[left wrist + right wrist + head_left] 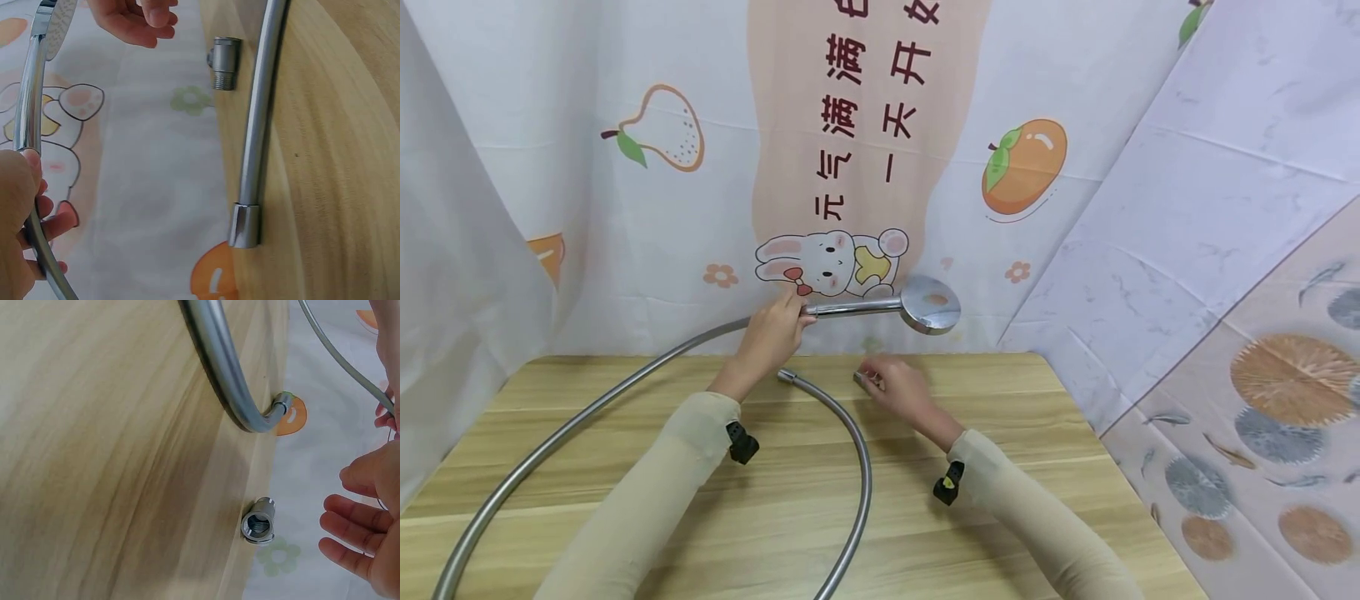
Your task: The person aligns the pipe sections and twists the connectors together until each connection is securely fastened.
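Note:
My left hand (771, 333) grips a chrome handheld shower head (930, 305) where its handle meets the hose. The round head points right, raised over the back of the table. From that grip a grey metal shower hose (580, 417) curves down to the left. Its free end (244, 225), with a chrome nut, lies on the wood between my hands. Near the table's back edge sits a small threaded metal fitting (258, 522) with an open socket. My right hand (898, 387) is beside this fitting, fingers loosely bent and holding nothing in the right wrist view.
A wooden table (760, 517) lies under both arms. Behind it hangs a white printed curtain (685, 217) with fruit, a rabbit and writing. Another patterned cloth (1225, 292) hangs along the right side. The hose loops across the table toward the front edge.

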The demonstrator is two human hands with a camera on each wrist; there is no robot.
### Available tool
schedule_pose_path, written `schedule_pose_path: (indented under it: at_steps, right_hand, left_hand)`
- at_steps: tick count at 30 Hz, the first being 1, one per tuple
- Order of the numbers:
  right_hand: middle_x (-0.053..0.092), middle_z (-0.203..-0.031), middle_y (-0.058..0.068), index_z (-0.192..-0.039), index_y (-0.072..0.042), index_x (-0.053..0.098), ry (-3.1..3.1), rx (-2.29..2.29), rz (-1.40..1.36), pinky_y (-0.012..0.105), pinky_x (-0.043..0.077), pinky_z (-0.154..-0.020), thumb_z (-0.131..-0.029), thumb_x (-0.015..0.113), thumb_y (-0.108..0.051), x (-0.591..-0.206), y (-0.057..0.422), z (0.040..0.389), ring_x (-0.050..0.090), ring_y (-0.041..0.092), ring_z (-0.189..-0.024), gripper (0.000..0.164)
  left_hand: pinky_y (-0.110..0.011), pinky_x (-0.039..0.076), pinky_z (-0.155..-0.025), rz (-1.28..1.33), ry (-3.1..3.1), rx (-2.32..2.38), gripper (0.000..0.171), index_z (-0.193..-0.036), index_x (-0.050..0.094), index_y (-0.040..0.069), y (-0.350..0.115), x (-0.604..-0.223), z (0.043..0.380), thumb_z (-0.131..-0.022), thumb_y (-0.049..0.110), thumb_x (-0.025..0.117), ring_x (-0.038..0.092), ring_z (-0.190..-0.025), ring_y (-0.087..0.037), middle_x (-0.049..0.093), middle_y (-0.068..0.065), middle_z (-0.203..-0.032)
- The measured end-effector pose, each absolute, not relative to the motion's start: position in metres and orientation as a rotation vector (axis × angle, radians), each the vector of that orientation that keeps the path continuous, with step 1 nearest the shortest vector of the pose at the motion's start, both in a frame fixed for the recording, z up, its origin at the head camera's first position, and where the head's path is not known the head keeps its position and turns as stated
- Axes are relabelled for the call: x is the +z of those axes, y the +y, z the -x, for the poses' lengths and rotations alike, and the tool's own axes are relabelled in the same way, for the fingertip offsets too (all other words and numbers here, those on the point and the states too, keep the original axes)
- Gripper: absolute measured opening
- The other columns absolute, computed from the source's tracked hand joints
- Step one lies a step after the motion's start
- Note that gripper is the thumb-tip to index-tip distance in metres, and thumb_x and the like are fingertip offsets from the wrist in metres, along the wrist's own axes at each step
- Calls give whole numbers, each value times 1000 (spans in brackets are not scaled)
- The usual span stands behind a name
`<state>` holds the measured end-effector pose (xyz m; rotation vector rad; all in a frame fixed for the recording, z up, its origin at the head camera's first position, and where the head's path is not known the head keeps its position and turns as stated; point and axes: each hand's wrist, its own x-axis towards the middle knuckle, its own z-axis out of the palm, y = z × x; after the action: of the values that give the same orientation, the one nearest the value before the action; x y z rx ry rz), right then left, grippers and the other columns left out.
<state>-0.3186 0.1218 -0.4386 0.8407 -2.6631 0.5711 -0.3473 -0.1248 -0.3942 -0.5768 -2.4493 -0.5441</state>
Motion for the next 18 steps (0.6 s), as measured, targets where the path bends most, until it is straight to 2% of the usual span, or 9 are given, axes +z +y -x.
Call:
schedule_pose_path:
  at_steps: [3, 8, 18]
  right_hand:
    - [75, -100, 3, -102, -10, 75, -2670, 562, -856, 35, 59, -76, -94, 73, -14, -440, 121, 317, 71, 17, -90, 9]
    - [74, -101, 2, -104, -11, 74, -2682, 541, -887, 32, 58, -75, -95, 71, -14, -445, 122, 317, 71, 15, -90, 10]
    - [75, -100, 3, -104, -11, 75, -2669, 576, -844, 30, 57, -72, -95, 71, -12, -451, 124, 318, 71, 16, -88, 10]
  left_hand:
    - [-49, 54, -67, 576, -2457, -536, 27, -103, 62, -5, -125, -400, 351, -98, 21, 68, 61, -77, -34, 59, -16, -97]
    - [-49, 54, -70, 594, -2466, -499, 26, -103, 62, -6, -124, -408, 355, -97, 19, 70, 62, -79, -34, 61, -18, -100]
    - [-46, 56, -71, 613, -2495, -452, 27, -104, 64, -7, -123, -422, 362, -98, 19, 69, 64, -80, -33, 62, -17, -94]
